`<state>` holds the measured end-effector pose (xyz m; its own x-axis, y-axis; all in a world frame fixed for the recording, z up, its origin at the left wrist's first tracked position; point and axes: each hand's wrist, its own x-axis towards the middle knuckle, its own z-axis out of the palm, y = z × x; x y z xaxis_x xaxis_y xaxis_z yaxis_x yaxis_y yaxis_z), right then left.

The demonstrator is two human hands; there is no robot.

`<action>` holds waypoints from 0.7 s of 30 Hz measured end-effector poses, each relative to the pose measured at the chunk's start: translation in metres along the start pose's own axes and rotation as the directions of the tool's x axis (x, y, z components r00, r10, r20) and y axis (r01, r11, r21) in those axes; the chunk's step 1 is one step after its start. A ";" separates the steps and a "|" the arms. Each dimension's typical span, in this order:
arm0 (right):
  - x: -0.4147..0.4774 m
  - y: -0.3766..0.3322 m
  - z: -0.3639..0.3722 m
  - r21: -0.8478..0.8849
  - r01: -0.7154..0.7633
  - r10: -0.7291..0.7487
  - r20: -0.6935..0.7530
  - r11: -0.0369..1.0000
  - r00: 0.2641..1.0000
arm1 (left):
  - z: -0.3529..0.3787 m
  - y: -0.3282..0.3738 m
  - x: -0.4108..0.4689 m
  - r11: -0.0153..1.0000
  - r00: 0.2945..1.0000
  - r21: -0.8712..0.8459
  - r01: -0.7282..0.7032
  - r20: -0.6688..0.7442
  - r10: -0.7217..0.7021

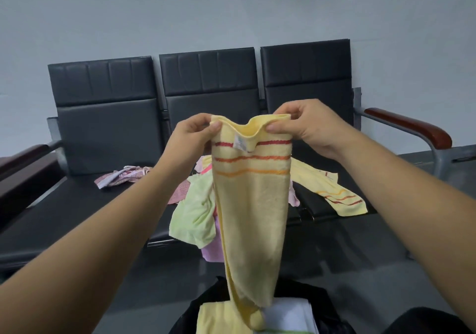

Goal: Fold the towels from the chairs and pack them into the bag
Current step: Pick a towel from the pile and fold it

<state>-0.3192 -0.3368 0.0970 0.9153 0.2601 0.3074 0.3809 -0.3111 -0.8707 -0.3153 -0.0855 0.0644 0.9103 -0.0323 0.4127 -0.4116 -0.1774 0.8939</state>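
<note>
You held the yellow towel [252,205] up in front of you by its upper edge. Your left hand [192,134] pinched the left corner between thumb and curled fingers [214,127], and your right hand [301,125] pinched the right corner in the same way. Between your two pinches the edge sagged a little, and just under it a small white label was hanging. Three stripes, red to orange, ran across the cloth below your fingers. The towel hung down long and narrow, and its lower end touched the things in the bag [327,308].

The bag was black and open, far below your fingers, at the bottom of the view. In it lay a folded yellow piece [216,318] and a folded white piece [288,313].

Behind your fingers stood a row of three black padded chairs [206,76] against a plain grey wall [231,6]. A brown armrest [412,127] was out beyond your right hand. On the seats, below and behind your hands, lay loose towels: a pink patterned towel [123,176] under your left hand side, a green towel [195,217] just beside the hanging cloth, a lilac towel [211,251] under the green one, and a second striped yellow towel [327,189] under your right hand side. The floor [360,269] was dark grey and a little shiny.
</note>
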 end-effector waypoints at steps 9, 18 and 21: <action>0.007 0.025 0.048 0.255 -0.051 0.019 0.126 0.966 0.992 | 0.014 -0.004 -0.003 0.989 0.999 0.147 -0.005 0.048 -0.002; 0.025 0.020 0.041 0.594 -0.033 0.067 -0.037 0.804 0.997 | 0.028 -0.067 -0.031 0.963 0.830 0.038 0.268 0.498 -0.251; 0.029 0.028 0.034 0.542 -0.065 0.150 -0.113 0.838 0.982 | 0.032 -0.080 -0.042 0.934 0.838 0.027 0.356 0.435 -0.331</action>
<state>-0.2866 -0.3067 0.0685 0.9709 0.1056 0.2150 0.1884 0.2177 -0.9577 -0.3189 -0.1014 -0.0295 0.9180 -0.3957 -0.0264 -0.0596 -0.2033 0.9773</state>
